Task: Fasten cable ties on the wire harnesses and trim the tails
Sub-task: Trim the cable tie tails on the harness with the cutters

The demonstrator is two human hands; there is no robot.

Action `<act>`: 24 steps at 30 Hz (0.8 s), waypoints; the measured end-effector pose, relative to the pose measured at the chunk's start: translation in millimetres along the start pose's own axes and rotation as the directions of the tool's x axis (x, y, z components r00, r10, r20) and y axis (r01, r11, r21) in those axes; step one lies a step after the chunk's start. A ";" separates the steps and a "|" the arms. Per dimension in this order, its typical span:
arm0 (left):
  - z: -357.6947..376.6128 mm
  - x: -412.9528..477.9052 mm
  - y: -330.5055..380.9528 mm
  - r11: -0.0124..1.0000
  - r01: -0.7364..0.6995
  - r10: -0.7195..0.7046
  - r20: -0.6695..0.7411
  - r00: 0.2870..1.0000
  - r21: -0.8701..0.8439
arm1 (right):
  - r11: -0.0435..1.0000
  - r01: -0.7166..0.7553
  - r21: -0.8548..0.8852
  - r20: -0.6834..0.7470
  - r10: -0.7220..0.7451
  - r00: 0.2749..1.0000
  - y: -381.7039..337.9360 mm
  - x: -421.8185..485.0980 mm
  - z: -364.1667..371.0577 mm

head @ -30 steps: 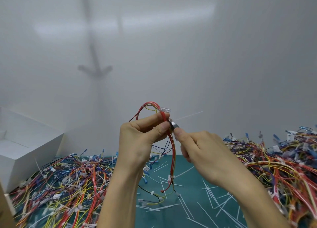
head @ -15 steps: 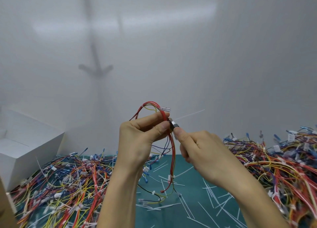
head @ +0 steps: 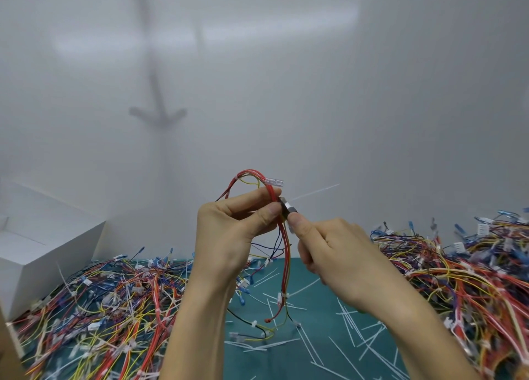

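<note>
**As a Tie Tail Stuck Out, Both Hands Closed on One Harness**

Where the head camera looked down over the bench, the left hand (head: pixel 229 236) was raised in front of the white wall (head: pixel 343 93). Its thumb and forefinger were pinched together on the red wires of a wire harness (head: pixel 284 265), with the other fingers curled behind. The harness looped above that pinch to a clear connector (head: pixel 274 182), and below it hung down to just above the green mat (head: pixel 300 356).

The right hand (head: pixel 335 253) met it from the other side. Its fingers were folded into the palm and its thumb pressed along a small metal tool (head: pixel 287 209) (silver and dark, its kind not clear at this size). The tool's head lay against the harness just beside the left thumb tip. From that spot a thin white cable tie tail (head: pixel 315 191) stuck out up and to the right. Whether the tool had bitten onto the tail could not be told.

On the mat between the forearms lay scattered trimmed tails (head: pixel 352 322). A left pile of harnesses (head: pixel 100 308) and a right pile of harnesses (head: pixel 472 265) flanked them, and a white box (head: pixel 43 251) stood at the far left.
</note>
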State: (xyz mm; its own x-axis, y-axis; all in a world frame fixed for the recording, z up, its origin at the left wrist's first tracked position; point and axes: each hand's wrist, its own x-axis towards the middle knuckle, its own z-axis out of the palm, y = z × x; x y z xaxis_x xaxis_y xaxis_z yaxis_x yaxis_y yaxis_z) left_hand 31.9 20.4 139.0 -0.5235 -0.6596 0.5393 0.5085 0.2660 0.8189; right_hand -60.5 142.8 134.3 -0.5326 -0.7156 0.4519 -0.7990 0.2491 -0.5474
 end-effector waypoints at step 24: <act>2.4 1.4 -3.4 0.998 0.050 -0.053 -0.072 0.996 -0.047 | 0.909 -0.091 0.407 -0.004 0.101 0.995 4.0 4.3 -6.3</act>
State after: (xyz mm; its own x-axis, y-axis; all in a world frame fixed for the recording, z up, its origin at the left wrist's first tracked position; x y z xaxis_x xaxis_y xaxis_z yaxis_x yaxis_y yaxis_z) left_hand 27.9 20.2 137.5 -0.4992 -0.7220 0.4792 0.5135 0.1990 0.8347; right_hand -67.8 144.9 138.5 -0.6121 -0.6838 0.3972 -0.5643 0.0258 -0.8252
